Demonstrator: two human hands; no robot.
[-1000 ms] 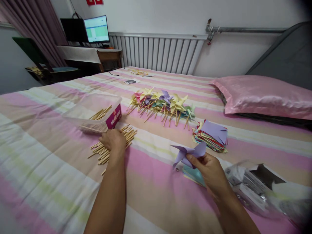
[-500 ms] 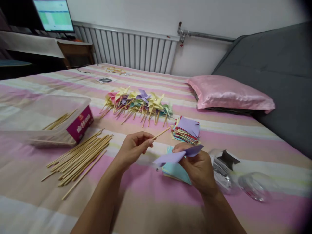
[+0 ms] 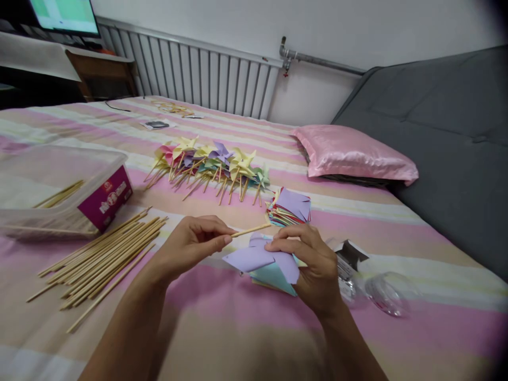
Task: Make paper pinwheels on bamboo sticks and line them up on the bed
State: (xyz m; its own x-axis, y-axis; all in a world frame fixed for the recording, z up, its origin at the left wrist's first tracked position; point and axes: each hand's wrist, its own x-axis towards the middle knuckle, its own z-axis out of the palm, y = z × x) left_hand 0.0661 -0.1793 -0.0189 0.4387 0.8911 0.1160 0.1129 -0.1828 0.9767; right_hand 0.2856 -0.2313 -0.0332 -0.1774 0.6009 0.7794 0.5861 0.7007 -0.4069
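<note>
Left hand (image 3: 190,246) closed in a pinch on a thin wooden stick (image 3: 251,230), held almost level, its free end pointing right toward the right hand (image 3: 313,264). Right-hand grip closed around a folded purple paper pinwheel (image 3: 257,258), thumb and fingers wrapped over its right side; stick tip just above the pinwheel, next to the right fingers. Both hands raised a little over the striped bed (image 3: 238,328). Directly under the pinwheel, a small pile of light blue paper squares (image 3: 273,278) lying on the sheet. Behind the hands, a stack of cut coloured papers (image 3: 289,207) with a purple one on top. Farther back, a row of finished pinwheels (image 3: 210,166) on sticks. At left, a loose bundle of wooden sticks (image 3: 103,254) spread on the bed, and beside it a clear plastic box (image 3: 59,190) with a magenta label, some sticks inside. At right, a clear plastic bag (image 3: 377,286) near the right wrist. Pink pillow (image 3: 353,153) at the head of the bed.
</note>
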